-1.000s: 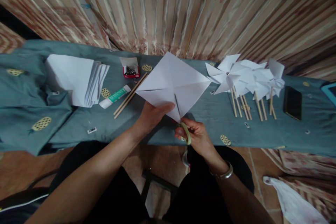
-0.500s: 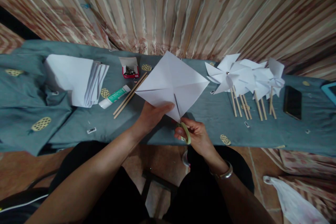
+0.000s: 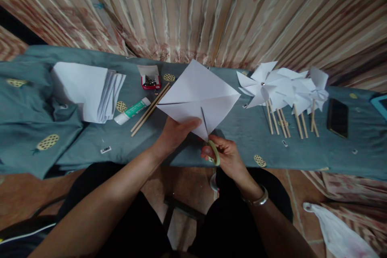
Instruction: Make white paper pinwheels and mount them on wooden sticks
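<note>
A white square of paper point(image 3: 198, 84), creased and turned like a diamond, is held over the table by my left hand point(image 3: 175, 134), its thumb on top and the other fingers underneath. Slits run inward from the paper's left corner and its near corner. My right hand point(image 3: 225, 153) grips the scissors point(image 3: 215, 153) by their pale yellow-green handles. The blades meet the paper at its near corner, in line with the slit there, and are mostly hidden.
Left on the blue-green cloth point(image 3: 169, 155) are stacked paper point(image 3: 81, 88), a glue stick point(image 3: 132, 111), wooden sticks point(image 3: 150, 109) and a red box point(image 3: 150, 82) of small metal pieces. Paper pinwheels point(image 3: 263, 84) on sticks and a phone point(image 3: 338, 117) lie right. A curtain point(image 3: 187, 16) hangs behind.
Almost nothing differs. The paper and both hands keep the same place, with the scissors still at the near corner; the whole view shifts very slightly.
</note>
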`<act>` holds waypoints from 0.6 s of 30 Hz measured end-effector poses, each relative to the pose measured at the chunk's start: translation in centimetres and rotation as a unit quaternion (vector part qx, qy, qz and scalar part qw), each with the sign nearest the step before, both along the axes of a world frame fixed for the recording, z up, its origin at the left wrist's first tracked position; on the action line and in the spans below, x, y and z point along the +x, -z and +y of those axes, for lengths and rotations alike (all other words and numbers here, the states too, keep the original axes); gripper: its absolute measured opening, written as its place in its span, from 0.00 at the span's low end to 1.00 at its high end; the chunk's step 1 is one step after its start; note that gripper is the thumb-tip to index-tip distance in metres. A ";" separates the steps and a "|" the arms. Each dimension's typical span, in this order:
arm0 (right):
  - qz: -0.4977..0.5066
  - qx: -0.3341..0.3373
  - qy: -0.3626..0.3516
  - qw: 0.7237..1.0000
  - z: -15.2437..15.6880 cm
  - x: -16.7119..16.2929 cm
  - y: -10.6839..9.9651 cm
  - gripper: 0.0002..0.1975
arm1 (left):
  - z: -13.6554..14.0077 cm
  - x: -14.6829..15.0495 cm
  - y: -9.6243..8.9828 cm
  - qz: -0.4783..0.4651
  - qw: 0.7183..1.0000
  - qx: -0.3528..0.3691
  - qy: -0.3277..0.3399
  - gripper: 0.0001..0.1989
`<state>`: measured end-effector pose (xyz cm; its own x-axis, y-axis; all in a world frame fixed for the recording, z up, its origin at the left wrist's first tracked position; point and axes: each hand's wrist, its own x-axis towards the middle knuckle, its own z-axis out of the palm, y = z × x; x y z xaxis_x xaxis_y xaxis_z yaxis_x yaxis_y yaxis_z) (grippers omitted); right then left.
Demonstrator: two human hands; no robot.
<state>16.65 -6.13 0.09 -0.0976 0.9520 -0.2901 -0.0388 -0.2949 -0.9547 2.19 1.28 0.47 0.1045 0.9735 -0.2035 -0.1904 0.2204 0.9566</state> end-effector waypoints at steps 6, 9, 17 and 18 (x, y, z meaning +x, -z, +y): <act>-0.007 0.006 -0.004 1.000 0.1 0.0 -0.2 0.22 | -0.1 0.0 -0.2 -0.001 1.000 -0.018 0.006 0.15; -0.015 0.006 -0.008 1.000 0.1 0.1 -0.2 0.22 | -0.1 0.0 -0.1 -0.005 1.000 -0.019 0.009 0.14; -0.004 0.010 -0.002 1.000 0.0 0.0 0.1 0.21 | 0.0 0.0 0.1 -0.001 1.000 -0.009 0.011 0.15; -0.005 0.009 -0.002 1.000 0.0 0.0 0.0 0.21 | 0.0 0.0 0.1 -0.001 1.000 -0.010 0.014 0.15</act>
<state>16.64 -6.09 0.12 -0.0995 0.9569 -0.2729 -0.0287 -0.2770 -0.9605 2.16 1.24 0.39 0.1314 0.9662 -0.2220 -0.1869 0.2440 0.9516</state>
